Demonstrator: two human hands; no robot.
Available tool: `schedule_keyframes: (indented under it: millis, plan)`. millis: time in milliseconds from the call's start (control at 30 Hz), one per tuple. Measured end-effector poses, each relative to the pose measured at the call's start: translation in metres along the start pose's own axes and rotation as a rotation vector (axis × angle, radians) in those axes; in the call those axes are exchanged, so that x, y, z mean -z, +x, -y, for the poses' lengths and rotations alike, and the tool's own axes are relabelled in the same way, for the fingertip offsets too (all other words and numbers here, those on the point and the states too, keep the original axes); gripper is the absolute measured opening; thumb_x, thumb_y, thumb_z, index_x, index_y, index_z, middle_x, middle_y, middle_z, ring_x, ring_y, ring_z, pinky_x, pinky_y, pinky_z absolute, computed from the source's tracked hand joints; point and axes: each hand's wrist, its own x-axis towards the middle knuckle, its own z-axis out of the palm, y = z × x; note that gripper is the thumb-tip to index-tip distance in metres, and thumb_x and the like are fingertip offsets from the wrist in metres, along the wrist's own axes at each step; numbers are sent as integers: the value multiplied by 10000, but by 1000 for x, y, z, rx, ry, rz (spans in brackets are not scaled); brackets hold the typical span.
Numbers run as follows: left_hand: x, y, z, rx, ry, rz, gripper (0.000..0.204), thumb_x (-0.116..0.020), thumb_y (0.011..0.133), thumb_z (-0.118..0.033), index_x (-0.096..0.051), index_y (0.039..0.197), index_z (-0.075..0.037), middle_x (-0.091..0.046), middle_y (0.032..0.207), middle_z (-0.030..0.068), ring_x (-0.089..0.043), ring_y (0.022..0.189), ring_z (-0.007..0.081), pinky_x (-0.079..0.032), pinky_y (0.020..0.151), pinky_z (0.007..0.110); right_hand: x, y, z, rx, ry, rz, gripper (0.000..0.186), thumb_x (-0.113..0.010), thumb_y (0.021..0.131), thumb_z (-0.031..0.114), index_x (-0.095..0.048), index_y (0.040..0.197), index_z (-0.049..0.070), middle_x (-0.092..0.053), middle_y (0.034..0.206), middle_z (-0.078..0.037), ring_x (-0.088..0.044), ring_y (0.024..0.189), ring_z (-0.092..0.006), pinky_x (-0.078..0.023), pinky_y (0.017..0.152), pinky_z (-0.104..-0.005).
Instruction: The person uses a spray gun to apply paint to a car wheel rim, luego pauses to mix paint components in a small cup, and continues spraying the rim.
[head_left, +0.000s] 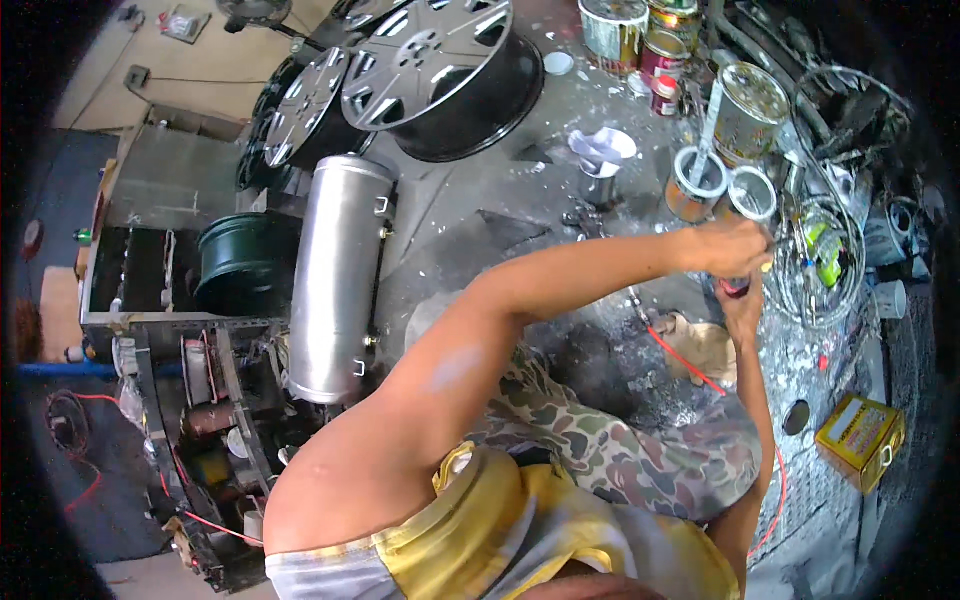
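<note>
One left hand (724, 247), clenched, above one right hand (741, 310) grasping one small dark-red object (736, 288); two cups (692, 203) nearby

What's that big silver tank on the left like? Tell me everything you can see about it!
The silver tank is a long, smooth cylinder that looks like shiny bare metal, with rounded edges at its ends. Along its right side are two small loop-like brackets and two little yellowish fittings. Its length runs up the picture, just below the silver-and-black wheel rims. Neither the left hand nor the right hand touches it; what supports it is hidden.
</note>
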Motion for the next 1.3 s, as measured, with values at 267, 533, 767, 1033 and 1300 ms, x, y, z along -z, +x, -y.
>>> schedule_keyframes:
  millis: [267,533,767,1033,1300]
  plan:
    - [11,-8,-15,49,-31,-4,465,-548,992,-297,-644,764,97,-637,742,318,-652,718,491,-528,677,532,24,-22,40,-110,143,95,667,-836,734,94,-517,1310,-13,-633,1161,-132,-611,1049,-212,-491,936,-342]
    - [26,-6,-37,62,1,54,497,-569,989,-347,-639,771,95,-638,723,300,-656,742,496,-529,696,543,23,-31,33,-103,129,66,646,-843,731,117,-532,1284,-5,-634,1113,-102,-606,985,-183,-492,873,-323]
    - [24,-2,-39,-29,32,-10,470,-571,985,-344,-645,794,80,-648,744,299,-657,751,496,-526,697,540,30,-28,41,-54,142,25,585,-845,722,130,-564,1217,-7,-628,1066,-116,-605,931,-217,-498,835,-348]
    - [41,-1,-53,-1,-23,-3,491,-559,994,-345,-644,776,87,-636,742,313,-648,760,502,-513,704,544,37,-22,47,23,51,8,585,-847,722,132,-566,1216,-5,-619,1097,-111,-597,933,-229,-489,849,-341]
    - [39,-1,-48,-14,-20,-26,481,-557,990,-343,-647,776,78,-637,745,311,-649,758,501,-512,713,554,39,-22,46,20,90,24,576,-849,733,150,-579,1217,-8,-609,1055,-102,-595,919,-224,-485,828,-347]
